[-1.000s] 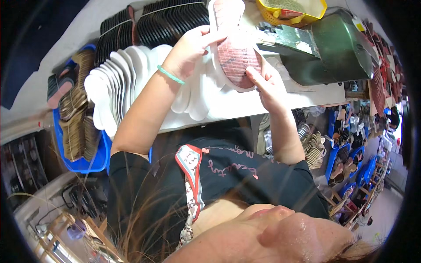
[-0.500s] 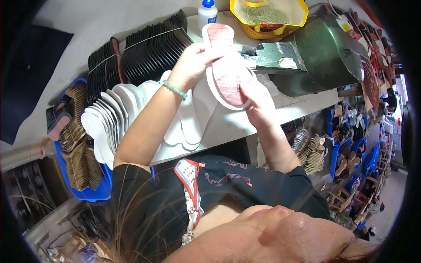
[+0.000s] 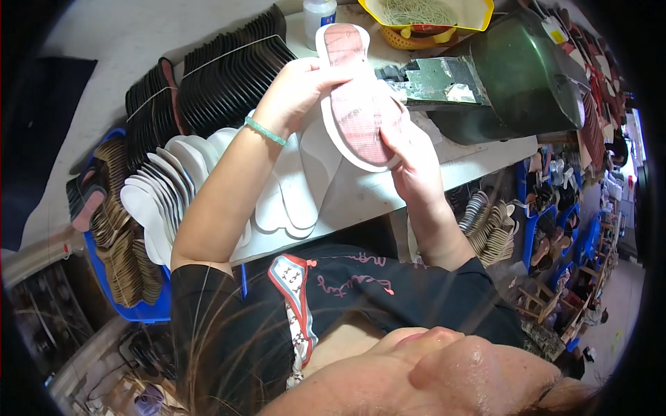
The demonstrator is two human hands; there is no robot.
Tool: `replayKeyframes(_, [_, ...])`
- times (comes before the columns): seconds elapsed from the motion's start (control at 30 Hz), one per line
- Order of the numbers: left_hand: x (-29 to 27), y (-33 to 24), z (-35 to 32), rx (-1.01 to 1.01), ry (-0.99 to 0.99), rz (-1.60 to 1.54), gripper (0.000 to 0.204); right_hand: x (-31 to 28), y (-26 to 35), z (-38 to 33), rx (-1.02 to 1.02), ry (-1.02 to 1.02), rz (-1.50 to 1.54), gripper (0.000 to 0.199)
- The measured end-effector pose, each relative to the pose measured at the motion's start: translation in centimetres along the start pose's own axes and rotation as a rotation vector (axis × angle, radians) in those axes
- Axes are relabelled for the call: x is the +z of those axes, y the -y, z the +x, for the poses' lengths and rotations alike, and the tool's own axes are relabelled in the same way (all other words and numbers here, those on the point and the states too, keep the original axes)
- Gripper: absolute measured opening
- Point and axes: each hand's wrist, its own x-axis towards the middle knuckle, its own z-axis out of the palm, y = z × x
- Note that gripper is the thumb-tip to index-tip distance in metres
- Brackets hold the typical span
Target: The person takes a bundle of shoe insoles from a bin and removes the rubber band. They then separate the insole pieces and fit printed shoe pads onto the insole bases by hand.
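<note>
The insole [image 3: 361, 104] is a long, flat piece with a rounded heel and a wider forepart, its face pinkish-red with fine cross lines and a white border running all around the edge; it is held up above the table [image 3: 368, 197], heel end pointing away from the person. The left hand [image 3: 295, 93] is closed on its left edge near the waist, fingers lying across the top, and a pale green bracelet [image 3: 265, 130] sits on that wrist. The right hand [image 3: 409, 156] grips the lower right edge of the forepart, thumb pressed on the red face. Under the hands, white insole blanks [image 3: 295, 194] lie overlapped on the table, and more white blanks [image 3: 159, 194] stand fanned at the left beside rows of black soles [image 3: 222, 76]. A blue bin [image 3: 135, 305] at the left holds brown soles [image 3: 118, 256]. At the far edge a yellow tray [image 3: 479, 17] holds a heap of pale string [image 3: 420, 10], next to a white bottle [image 3: 319, 14]. A dark green machine [image 3: 513, 76] stands to the right of the insole.
</note>
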Motion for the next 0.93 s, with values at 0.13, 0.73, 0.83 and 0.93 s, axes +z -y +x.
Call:
replayKeyframes(0.13, [0.1,0.1,-0.1,-0.007,-0.040,0.006,0.025,-0.8,0.3,-0.1,-0.015,0.009,-0.150,0.035])
replayKeyframes(0.73, [-0.5,0.3,-0.7,-0.053,-0.043,-0.004,0.029,0.1,-0.9,-0.1,-0.116,-0.045,-0.076,0.022])
replayKeyframes(0.83, [-0.9,0.6,-0.7,-0.095,-0.031,-0.070,0.029,0.3,-0.8,-0.1,-0.115,-0.064,-0.069,0.020])
replayKeyframes(0.93, [-0.6,0.4,-1.3,-0.078,-0.054,-0.102,0.031,0.5,-1.1,0.1,-0.124,-0.076,0.004,0.021])
